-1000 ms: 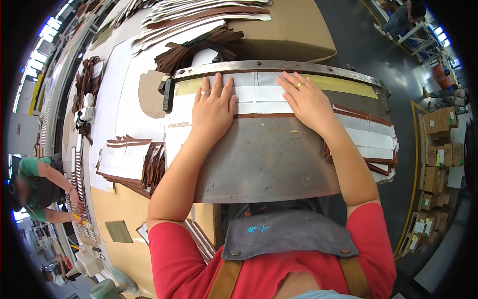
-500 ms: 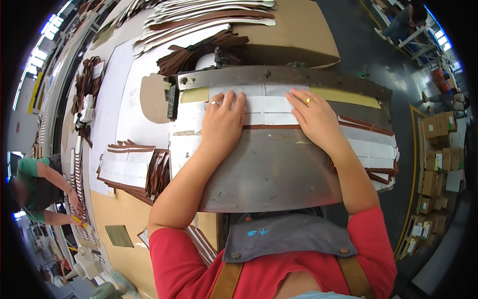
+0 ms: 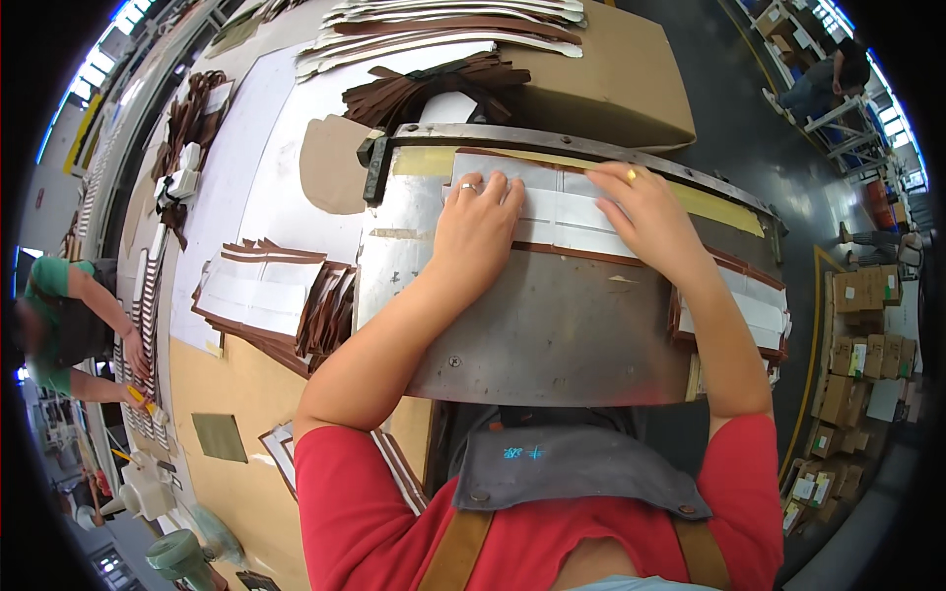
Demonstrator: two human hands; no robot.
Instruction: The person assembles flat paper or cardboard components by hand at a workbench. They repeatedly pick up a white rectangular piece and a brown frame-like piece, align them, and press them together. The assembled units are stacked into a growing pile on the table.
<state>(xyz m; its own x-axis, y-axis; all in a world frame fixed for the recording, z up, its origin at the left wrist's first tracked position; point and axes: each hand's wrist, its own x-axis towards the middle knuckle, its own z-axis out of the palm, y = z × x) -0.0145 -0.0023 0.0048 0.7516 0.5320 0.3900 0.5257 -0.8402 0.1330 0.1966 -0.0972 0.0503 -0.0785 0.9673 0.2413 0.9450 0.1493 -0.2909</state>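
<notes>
A white panel with brown edge strips (image 3: 562, 209) lies across the metal plate (image 3: 532, 330) of a bench machine. My left hand (image 3: 481, 222) rests on the panel's left part, its slightly bent fingers pointing at the far edge. On the right part lies my right hand (image 3: 652, 215), thumb apart from the fingers and fingertips by the far brown edge. Neither hand visibly grips anything. Behind the panel runs a long metal bar (image 3: 591, 150), with yellow strip (image 3: 717, 205) showing beside it.
Similar panels are stacked at the left (image 3: 266, 291) and right (image 3: 747, 307). Beyond the bar lie a tied bundle of brown strips (image 3: 429, 91) and a cardboard box (image 3: 616, 84). A co-worker (image 3: 84, 320) handles striped material at far left.
The metal bar no longer covers the panel's far edge, and its brown strip now shows. My hands remain on the panel; the right fingers have shifted toward the far edge. The head view has shifted.
</notes>
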